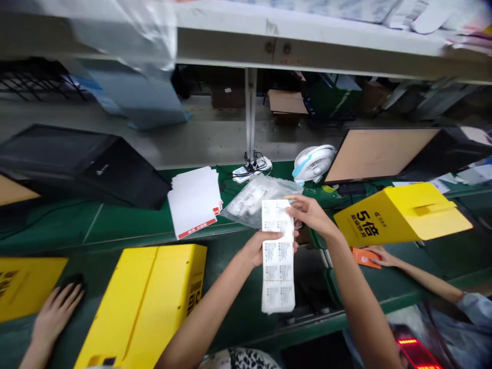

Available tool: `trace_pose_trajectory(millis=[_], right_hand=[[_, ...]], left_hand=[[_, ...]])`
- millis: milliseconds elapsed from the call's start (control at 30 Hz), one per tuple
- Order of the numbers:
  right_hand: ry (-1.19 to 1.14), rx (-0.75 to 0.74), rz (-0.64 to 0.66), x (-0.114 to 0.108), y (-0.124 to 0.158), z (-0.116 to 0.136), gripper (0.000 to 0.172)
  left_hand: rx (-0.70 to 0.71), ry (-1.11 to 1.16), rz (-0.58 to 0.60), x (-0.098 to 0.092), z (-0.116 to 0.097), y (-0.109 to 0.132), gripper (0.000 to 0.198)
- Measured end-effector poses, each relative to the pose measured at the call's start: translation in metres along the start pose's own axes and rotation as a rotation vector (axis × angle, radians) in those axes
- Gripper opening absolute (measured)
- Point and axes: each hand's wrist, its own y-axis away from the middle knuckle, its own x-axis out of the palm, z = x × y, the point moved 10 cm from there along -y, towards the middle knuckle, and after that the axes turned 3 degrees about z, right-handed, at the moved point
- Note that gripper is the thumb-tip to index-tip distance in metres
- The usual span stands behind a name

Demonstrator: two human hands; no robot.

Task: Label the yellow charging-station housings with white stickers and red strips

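Note:
A long white stack of printed label sheets (278, 256) hangs upright in front of me, with rows of small dark text and a thin band across its lower part. My left hand (261, 247) is wrapped round its left side at mid-height, thumb across the front. At the top right edge, my right hand (307, 212) pinches the stack between thumb and fingers. Right behind the stack lies a clear plastic bag (249, 197) with white items inside.
White sheets with red edges (195, 200) lie left of the bag. Yellow boxes (134, 302) (400, 212) stand on both sides. Behind are a small fan (314, 163), a power strip (251, 169) and a monitor (378, 154). Other people's hands (57, 312) (384, 255) are at both sides.

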Motion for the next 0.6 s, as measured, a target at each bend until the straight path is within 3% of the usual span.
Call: trace_pose_trajectory(millis=[67, 133, 233, 333, 467, 600], right_hand=[[-0.135, -0.070, -0.035, 0.031, 0.036, -0.010, 0.067], [-0.335, -0.034, 0.042, 0.075, 0.080, -0.034, 0.077], [-0.507, 0.055, 0.105, 0.136, 0.140, -0.070, 0.072], [-0.605, 0.004, -0.014, 0.168, 0.172, -0.072, 0.086], [-0.666, -0.027, -0.341, 0.199, 0.190, -0.038, 0.075], [-0.450, -0.232, -0.540, 0.230, 0.212, 0.048, 0.062]], left_hand=[[0.124, 0.102, -0.134, 0.001, -0.013, 0.040, 0.063], [0.286, 0.221, -0.266, 0.002, -0.035, 0.085, 0.061], [0.510, 0.420, -0.409, 0.010, -0.065, 0.153, 0.061], [0.677, 0.509, -0.532, 0.016, -0.081, 0.216, 0.058], [0.865, 0.516, -0.600, 0.023, -0.097, 0.288, 0.053], [1.002, 0.456, -0.543, 0.038, -0.119, 0.351, 0.057]])
